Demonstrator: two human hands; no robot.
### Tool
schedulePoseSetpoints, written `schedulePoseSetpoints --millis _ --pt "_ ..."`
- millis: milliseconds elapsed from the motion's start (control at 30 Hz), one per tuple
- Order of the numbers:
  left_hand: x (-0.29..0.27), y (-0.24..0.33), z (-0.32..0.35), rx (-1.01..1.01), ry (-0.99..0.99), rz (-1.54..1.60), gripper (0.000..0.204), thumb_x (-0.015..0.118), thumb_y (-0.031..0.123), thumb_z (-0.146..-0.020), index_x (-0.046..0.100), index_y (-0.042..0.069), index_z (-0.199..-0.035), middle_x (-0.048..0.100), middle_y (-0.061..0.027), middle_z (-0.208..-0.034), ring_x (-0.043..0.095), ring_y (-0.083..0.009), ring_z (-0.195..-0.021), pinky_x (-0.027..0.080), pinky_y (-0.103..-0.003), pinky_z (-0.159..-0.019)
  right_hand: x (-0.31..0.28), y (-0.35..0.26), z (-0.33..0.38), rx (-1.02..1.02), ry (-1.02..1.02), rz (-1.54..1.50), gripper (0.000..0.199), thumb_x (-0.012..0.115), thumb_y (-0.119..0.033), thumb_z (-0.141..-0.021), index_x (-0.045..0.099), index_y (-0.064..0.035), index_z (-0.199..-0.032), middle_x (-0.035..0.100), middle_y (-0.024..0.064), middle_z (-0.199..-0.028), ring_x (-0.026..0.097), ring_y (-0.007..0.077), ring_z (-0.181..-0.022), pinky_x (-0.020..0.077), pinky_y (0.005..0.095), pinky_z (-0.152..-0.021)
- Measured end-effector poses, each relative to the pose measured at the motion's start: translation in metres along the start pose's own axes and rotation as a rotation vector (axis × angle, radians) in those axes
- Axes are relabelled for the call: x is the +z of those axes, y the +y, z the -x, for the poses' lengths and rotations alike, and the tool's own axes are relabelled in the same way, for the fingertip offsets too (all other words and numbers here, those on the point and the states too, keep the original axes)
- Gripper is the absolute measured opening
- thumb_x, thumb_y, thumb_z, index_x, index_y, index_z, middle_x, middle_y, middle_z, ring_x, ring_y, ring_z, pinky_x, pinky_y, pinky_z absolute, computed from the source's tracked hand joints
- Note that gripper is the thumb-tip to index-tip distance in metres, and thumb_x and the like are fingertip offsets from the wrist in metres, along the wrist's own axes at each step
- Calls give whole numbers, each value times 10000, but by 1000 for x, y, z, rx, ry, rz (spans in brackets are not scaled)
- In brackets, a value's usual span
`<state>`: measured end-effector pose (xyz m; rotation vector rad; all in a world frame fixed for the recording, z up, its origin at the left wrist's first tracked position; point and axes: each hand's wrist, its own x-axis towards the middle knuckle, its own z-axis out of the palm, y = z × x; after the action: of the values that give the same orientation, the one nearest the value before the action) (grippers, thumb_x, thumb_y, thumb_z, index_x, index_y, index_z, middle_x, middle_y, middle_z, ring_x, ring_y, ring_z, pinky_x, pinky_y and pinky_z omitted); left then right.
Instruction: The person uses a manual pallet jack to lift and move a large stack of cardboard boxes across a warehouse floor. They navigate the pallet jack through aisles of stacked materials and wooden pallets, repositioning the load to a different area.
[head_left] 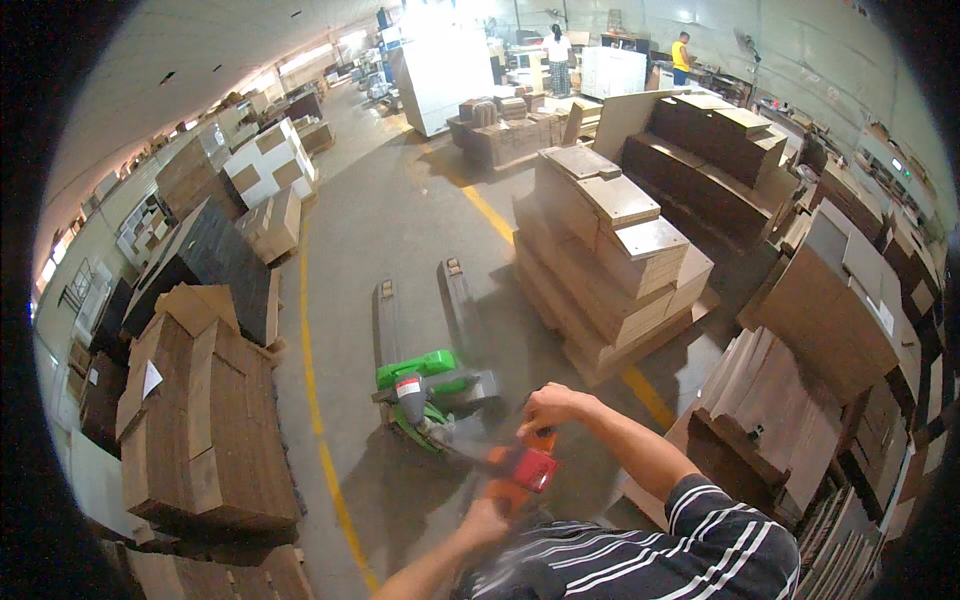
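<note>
A pallet jack stands in the aisle, its green body (437, 362) in front of me and its two grey forks (459, 292) pointing away. The forks carry nothing. Its tiller runs back toward me and ends in an orange and red control handle (532, 468), somewhat smeared by motion. On the handle's far right side, my right hand (552, 408) is closed round the grip. My left hand (486, 522) is closed on the near left side of the same handle, its fingers partly blurred.
Stacked brown panels (620, 250) stand on a pallet right of the forks. More panels (765, 400) lean at the near right. Packed boards (205, 430) line the left, behind a yellow floor line (310, 385). Two people, one in a yellow top (681, 58), are far off.
</note>
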<state>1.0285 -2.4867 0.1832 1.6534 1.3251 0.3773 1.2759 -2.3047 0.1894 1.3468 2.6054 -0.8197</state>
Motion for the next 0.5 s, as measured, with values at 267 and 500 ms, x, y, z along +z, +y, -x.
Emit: schedulePoseSetpoints --millis 267,500 --pt "-66 -96 -8 -359 -130 -521 394 690 359 -764 684 108 -1067 697 -204 -1023 663 -380 -970 526 -458 -812 25 -51 -68 -21 -45 11 753 469 -826 -789 757 -132 -839 729 121 -849 696 334 -873 516 451 -806" --pt "-186 -163 5 -492 39 -701 437 729 388 -725 705 68 -1023 703 -185 -1049 673 -354 -984 545 -456 -838 33 -124 -168 -147 44 -56 711 455 -735 -877 736 -90 -775 694 170 -750 681 392 -735 546 481 -649"
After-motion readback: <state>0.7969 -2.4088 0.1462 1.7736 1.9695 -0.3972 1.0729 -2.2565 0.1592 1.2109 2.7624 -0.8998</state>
